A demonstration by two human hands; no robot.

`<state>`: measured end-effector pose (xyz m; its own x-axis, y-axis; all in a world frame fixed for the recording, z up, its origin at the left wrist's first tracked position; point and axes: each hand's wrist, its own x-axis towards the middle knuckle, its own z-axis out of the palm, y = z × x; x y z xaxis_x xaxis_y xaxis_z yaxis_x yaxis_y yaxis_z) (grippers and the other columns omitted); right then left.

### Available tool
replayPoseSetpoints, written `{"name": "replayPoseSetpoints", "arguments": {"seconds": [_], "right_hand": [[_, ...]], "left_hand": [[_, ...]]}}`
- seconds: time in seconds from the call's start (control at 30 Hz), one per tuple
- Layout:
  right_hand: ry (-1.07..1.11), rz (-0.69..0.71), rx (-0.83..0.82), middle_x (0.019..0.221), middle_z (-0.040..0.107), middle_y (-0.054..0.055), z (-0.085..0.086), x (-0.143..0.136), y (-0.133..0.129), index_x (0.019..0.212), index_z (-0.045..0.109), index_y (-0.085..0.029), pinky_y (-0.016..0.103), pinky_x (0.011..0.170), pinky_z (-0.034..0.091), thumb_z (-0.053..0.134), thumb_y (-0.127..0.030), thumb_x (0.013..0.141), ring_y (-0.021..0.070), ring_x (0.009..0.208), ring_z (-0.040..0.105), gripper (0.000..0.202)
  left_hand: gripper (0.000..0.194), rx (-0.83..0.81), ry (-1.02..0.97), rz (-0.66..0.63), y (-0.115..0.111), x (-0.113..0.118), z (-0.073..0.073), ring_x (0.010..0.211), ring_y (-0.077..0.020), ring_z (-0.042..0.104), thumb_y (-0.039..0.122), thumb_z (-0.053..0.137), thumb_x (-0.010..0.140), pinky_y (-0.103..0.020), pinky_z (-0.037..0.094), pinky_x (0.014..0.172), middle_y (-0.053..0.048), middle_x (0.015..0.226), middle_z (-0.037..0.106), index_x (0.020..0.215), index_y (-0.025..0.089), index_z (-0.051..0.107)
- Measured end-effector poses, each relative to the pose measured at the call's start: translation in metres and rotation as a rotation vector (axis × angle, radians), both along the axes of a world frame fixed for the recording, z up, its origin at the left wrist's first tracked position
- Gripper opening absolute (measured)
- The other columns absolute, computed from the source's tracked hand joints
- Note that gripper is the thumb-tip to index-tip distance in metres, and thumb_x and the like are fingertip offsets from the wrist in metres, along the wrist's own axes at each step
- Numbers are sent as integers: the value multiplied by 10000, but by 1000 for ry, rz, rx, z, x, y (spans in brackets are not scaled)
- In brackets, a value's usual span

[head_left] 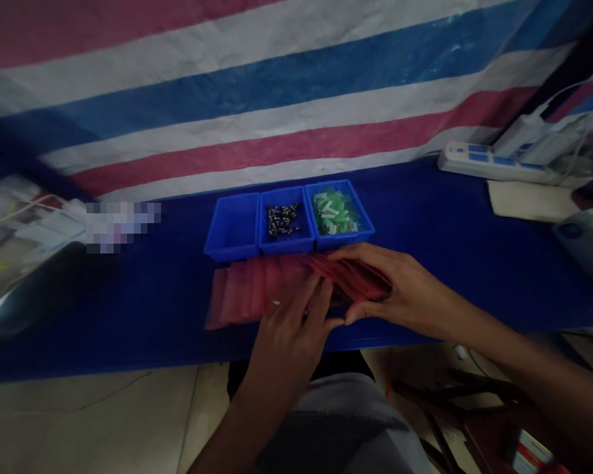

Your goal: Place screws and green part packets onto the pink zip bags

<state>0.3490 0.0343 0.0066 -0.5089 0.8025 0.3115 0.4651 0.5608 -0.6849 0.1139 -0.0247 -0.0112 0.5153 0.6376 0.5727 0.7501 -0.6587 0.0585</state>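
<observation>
A row of thin, see-through red bags (250,289) lies overlapped on the blue table, in front of three blue bins. My right hand (395,283) is closed around a bunched stack of the same bags (348,276) at the right end of the row, thumb below and fingers over the top. My left hand (296,316) lies over the middle of the row. Its fingers are stretched out, with the tips against the left side of the stack. The hand hides part of the bags under it.
The bins stand side by side: a left bin (233,224), a middle bin holding small black-and-silver parts (282,219), and a right bin with green packets (333,207). A power strip (491,161) with plugs sits at the back right, a striped sheet (286,99) behind.
</observation>
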Motion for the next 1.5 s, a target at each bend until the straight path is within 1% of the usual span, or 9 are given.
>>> {"name": "replayPoseSetpoints", "arguments": {"seconds": [0.23, 0.47, 0.63, 0.77, 0.87, 1.03, 1.17, 1.33, 1.5], "right_hand": [[69, -48, 67, 1176, 824, 53, -2, 4, -1, 1283, 712, -244, 338, 903, 665, 808, -460, 941, 235, 1020, 814, 416], [-68, -248, 560, 1212, 820, 95, -14, -11, -13, 1321, 693, -214, 275, 836, 676, 616, -185, 1065, 198, 1018, 818, 269], [-79, -15, 325, 1262, 802, 127, -15, -2, -9, 1377, 687, -181, 361, 965, 674, 721, -582, 973, 253, 1163, 785, 570], [3, 64, 124, 1295, 797, 83, -10, 10, 1, 1365, 707, -215, 313, 1002, 652, 759, -434, 993, 218, 1189, 776, 435], [98, -36, 38, 1188, 835, 42, -8, 10, 5, 1256, 764, -246, 286, 874, 691, 698, -367, 1037, 213, 1059, 820, 259], [28, -291, 340, 1221, 826, -6, -9, 7, -5, 1335, 726, -339, 334, 889, 705, 587, -171, 1065, 215, 1060, 819, 347], [-185, -197, 597, 1336, 775, 95, -11, 15, -16, 1612, 499, -293, 373, 857, 694, 556, -125, 1069, 239, 1135, 791, 571], [-294, -163, 569, 1267, 792, 110, -18, 23, -22, 1629, 481, -297, 387, 826, 690, 539, -155, 1077, 263, 1090, 800, 573], [-353, -194, 579, 1265, 793, 147, -20, 15, -31, 1463, 637, -206, 403, 819, 687, 575, -167, 1071, 283, 1103, 793, 399]], "left_hand": [[504, -70, -225, -17, 16, 3, -3, 1334, -286, 694, 485, 574, 1095, -394, 690, 997, -216, 1515, 628, 1437, 115, 588], [172, 80, -107, 20, 19, -10, 5, 1173, -204, 766, 166, 597, 1087, -305, 638, 1038, -92, 1247, 797, 1196, 127, 725], [264, 38, 10, -58, 14, -6, 0, 1198, -242, 752, 166, 513, 1114, -394, 628, 994, -119, 1292, 781, 1268, 71, 705], [308, 35, -33, -34, 14, -6, -7, 1265, -231, 713, 37, 520, 1065, -402, 552, 1090, -138, 1381, 738, 1335, 43, 668], [315, 22, -20, -43, 13, -12, -7, 1294, -226, 693, 28, 515, 1069, -416, 506, 1136, -127, 1404, 727, 1340, 59, 673], [288, 43, -42, -55, 9, -10, -6, 1381, -280, 633, 182, 617, 1087, -453, 507, 1125, -107, 1408, 728, 1351, 83, 675], [238, 31, -40, -62, 12, 0, -7, 1289, -254, 687, 231, 599, 1107, -446, 498, 1119, -74, 1334, 769, 1282, 111, 708], [219, 5, -44, -37, 15, 1, -3, 1241, -265, 702, 110, 587, 1077, -455, 495, 1105, -102, 1284, 783, 1253, 79, 715], [312, 29, -29, 13, 8, 11, 3, 1267, -274, 674, 243, 589, 1108, -442, 497, 1061, -103, 1337, 760, 1362, 76, 661]]}}
